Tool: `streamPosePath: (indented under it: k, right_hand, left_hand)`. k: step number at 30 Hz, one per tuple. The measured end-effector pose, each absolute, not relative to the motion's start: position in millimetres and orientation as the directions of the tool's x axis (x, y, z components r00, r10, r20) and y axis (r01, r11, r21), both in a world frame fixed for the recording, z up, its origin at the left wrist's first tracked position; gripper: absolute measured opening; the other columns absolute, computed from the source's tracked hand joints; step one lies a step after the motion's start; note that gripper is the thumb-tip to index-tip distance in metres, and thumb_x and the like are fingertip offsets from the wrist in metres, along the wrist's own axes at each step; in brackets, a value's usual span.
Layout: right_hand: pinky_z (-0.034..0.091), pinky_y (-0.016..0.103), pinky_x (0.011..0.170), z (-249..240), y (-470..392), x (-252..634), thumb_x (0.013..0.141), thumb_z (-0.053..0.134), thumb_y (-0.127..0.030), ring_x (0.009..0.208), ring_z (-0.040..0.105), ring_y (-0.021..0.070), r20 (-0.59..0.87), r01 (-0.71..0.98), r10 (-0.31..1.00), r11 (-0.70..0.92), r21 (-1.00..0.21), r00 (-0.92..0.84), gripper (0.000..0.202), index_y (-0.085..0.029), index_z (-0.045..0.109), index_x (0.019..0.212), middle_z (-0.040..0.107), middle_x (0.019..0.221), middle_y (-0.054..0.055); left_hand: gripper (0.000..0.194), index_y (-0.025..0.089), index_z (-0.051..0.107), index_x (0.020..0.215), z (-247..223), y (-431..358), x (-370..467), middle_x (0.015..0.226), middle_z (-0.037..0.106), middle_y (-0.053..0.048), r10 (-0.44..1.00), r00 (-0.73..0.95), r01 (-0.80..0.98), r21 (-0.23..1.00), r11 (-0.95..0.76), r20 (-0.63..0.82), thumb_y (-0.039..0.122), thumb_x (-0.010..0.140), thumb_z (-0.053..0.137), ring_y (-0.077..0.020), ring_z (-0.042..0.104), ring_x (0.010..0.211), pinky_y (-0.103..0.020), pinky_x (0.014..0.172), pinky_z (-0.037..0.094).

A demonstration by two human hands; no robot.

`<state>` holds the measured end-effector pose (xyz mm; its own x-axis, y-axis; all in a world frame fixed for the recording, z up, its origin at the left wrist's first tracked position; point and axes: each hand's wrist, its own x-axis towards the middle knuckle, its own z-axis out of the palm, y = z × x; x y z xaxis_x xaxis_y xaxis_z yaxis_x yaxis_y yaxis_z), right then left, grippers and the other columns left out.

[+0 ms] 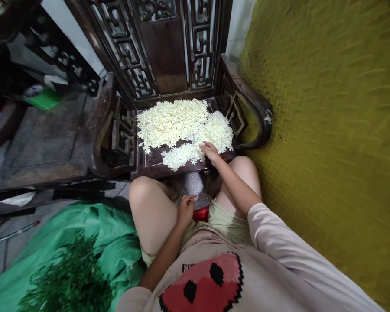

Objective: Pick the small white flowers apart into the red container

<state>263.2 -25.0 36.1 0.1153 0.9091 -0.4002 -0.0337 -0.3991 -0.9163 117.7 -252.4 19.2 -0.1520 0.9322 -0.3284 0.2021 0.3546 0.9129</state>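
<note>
Small pale yellow-white flowers (173,123) lie in a broad layer on the dark wooden chair seat (152,157) in front of me. A smaller heap of them (180,156) sits near the seat's front edge. My right hand (210,151) is over the flowers at the front right, its fingers stretched out and its fingertips at the edge of the heap. I see no flower clearly held in it. My left hand (186,209) hovers by my left thigh, fingers curled and thumb and forefinger close together. Whatever may be between them is too small to make out.
Curved armrests (263,117) flank the seat, and a carved chair back rises behind it. A yellow textured surface (325,143) stands close on my right. At lower left, green leafy stems (71,277) lie on a green sheet (117,229). A wooden side table (48,134) stands left.
</note>
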Motion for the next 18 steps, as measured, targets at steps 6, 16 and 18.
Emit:
streamPosePath:
  k: [6, 16, 18]
  right_hand:
    - [0.048, 0.028, 0.076, 42, -50, 265, 0.073, 0.062, -0.03, 0.077, 0.061, 0.0134, -0.346, 0.064, 0.937, -0.349, -0.935, 0.05, 0.019, -0.015, 0.063, 0.084, 0.066, 0.089, 0.006]
    - [0.046, 0.025, 0.066, 54, -211, 261, 0.067, 0.07, -0.039, 0.071, 0.062, 0.0136, -0.458, 0.0, 0.812, -0.491, -0.871, -0.361, 0.034, -0.016, 0.067, 0.091, 0.068, 0.081, 0.004]
    - [0.047, 0.026, 0.067, 50, -219, 261, 0.065, 0.071, -0.04, 0.073, 0.062, 0.0142, -0.455, -0.043, 0.823, -0.497, -0.867, -0.339, 0.036, -0.016, 0.068, 0.092, 0.069, 0.083, 0.005]
  left_hand:
    - [0.022, 0.018, 0.067, 0.094, 27, -252, 116, 0.089, 0.062, -0.005, 0.925, -0.287, 0.195, 0.931, 0.31, -0.248, 0.025, 0.077, 0.055, -0.0142, 0.056, 0.076, -0.028, 0.073, 0.045]
    - [0.019, 0.019, 0.06, 0.09, 44, -255, 124, 0.085, 0.063, -0.004, 0.952, -0.274, 0.208, 0.958, 0.198, -0.137, 0.029, 0.075, 0.061, -0.0139, 0.057, 0.076, -0.027, 0.074, 0.046]
    - [0.02, 0.018, 0.062, 0.089, 47, -254, 125, 0.084, 0.065, -0.004, 0.961, -0.238, 0.181, 0.966, 0.184, -0.139, 0.031, 0.073, 0.064, -0.0144, 0.058, 0.076, -0.028, 0.074, 0.046]
